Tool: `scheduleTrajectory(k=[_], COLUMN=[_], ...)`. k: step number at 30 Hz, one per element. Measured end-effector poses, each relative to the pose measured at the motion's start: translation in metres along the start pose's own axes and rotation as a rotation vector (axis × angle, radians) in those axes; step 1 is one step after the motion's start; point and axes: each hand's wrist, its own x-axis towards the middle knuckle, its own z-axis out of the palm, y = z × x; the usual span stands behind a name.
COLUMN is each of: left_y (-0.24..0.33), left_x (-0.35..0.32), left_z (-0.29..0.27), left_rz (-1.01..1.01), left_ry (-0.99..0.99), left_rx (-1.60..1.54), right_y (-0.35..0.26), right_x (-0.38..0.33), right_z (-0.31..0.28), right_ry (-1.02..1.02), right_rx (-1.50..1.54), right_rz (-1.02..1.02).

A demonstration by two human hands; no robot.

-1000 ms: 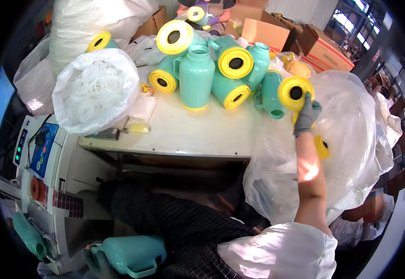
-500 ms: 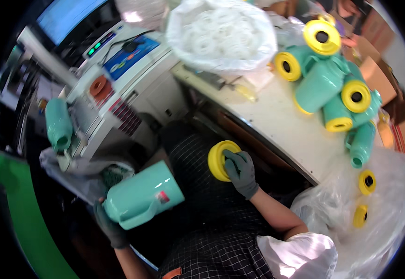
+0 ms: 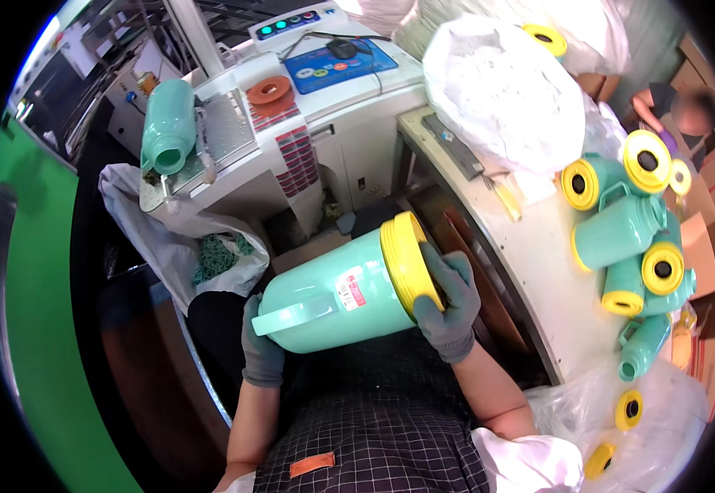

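Lying almost level in front of my body is a mint-green jug shell (image 3: 316, 287) with a side handle and a small red-and-white label. My left hand (image 3: 261, 349), in a grey glove, is wrapped round its left end, with the fingers partly hidden behind it. A thick, ridged yellow ring-shaped cap (image 3: 402, 263) sits against the wide right end of the shell. My gloved right hand (image 3: 453, 308) grips this cap, thumb at the front and fingers over its outer face. Whether the cap is fully seated cannot be told.
On the right bench (image 3: 530, 271) several green jugs with yellow caps (image 3: 620, 230) lie piled, beyond a white bag (image 3: 501, 99) of pale rings. Another green shell (image 3: 168, 123) rests on a machine at left, above a bag of green shreds (image 3: 222, 259). A person (image 3: 686, 119) is at far right.
The shell and the yellow cap, apart before, now meet in front of me. My left hand has moved right with the shell, and my view has shifted left.
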Motion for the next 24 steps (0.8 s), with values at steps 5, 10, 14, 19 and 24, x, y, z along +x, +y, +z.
scheduleTrajectory(k=[5, 10, 14, 19, 24], left_y=[-0.005, 0.006, 0.016, 0.018, 0.038], left_x=[-0.008, -0.015, -0.022, -0.017, -0.037], left_z=[-0.014, -0.004, 0.003, 0.008, 0.054], left_rz=[-0.125, 0.239, 0.372, 0.649, 0.741], left_ry=[0.093, 0.146, 0.109, 0.134, 0.054], left_rx=[-0.097, 0.19, 0.353, 0.748, 0.824], right_y=[0.0, -0.007, -0.017, -0.012, 0.001], right_x=[-0.017, -0.025, -0.021, -0.03, -0.023], right_z=[0.006, 0.012, 0.019, 0.016, 0.014], right_ry=[-0.046, -0.003, 0.047, 0.094, 0.195], right_rx=[0.047, 0.084, 0.195, 0.267, 0.365], right_rz=[-0.19, -0.068, 0.104, 0.199, 0.294])
